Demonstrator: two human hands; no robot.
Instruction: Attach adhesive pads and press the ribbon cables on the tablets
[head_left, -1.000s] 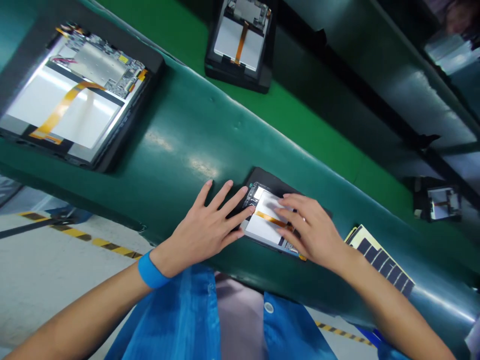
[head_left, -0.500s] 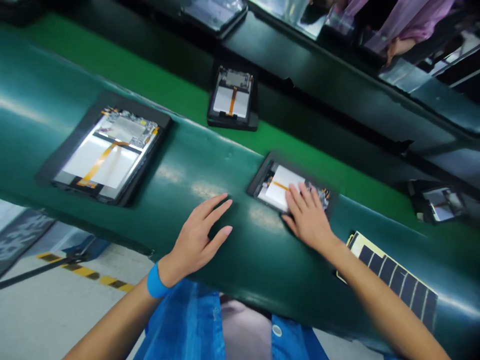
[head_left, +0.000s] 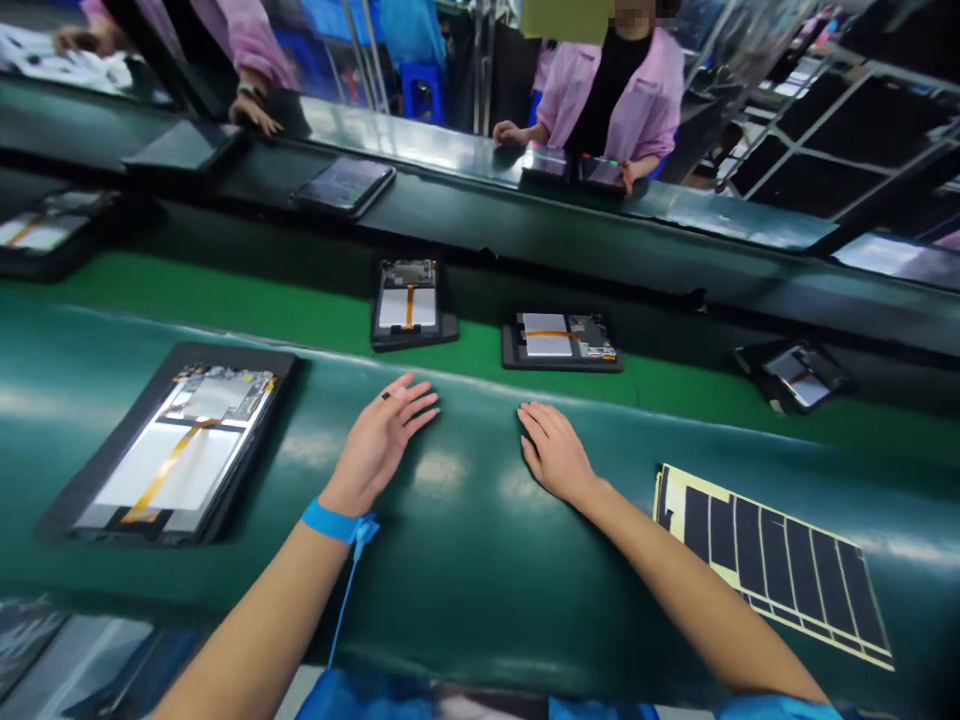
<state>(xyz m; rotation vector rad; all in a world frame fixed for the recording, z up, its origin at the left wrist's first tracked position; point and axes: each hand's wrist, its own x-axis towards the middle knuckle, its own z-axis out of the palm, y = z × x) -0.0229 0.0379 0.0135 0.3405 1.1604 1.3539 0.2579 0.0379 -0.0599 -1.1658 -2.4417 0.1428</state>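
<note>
My left hand point(head_left: 382, 440), a blue wrist strap point(head_left: 330, 522) below it, hovers over or touches the dark green tabletop point(head_left: 450, 560); its fingers are stretched out and hold nothing. My right hand point(head_left: 556, 452) lies on the tabletop with its fingers out, also holding nothing. Just beyond it, on the bright green belt, lies an opened tablet point(head_left: 546, 336) on a black pad, its white battery and orange ribbon cable showing. Another opened tablet point(head_left: 409, 295) lies on the belt beyond my left hand. A larger-looking opened tablet point(head_left: 180, 440) rests on a black pad to the left.
A sheet of black adhesive strips point(head_left: 776, 560) lies at the right. Further opened tablets point(head_left: 802, 380) sit on the green belt point(head_left: 300, 310). Tablets point(head_left: 345, 187) lie on the far ledge, where people in pink sleeves point(head_left: 664, 90) work.
My right hand has left the opened tablet at the table edge, and that tablet is now on the belt. My left hand's fingers have turned upward. The view has tilted up and levelled.
</note>
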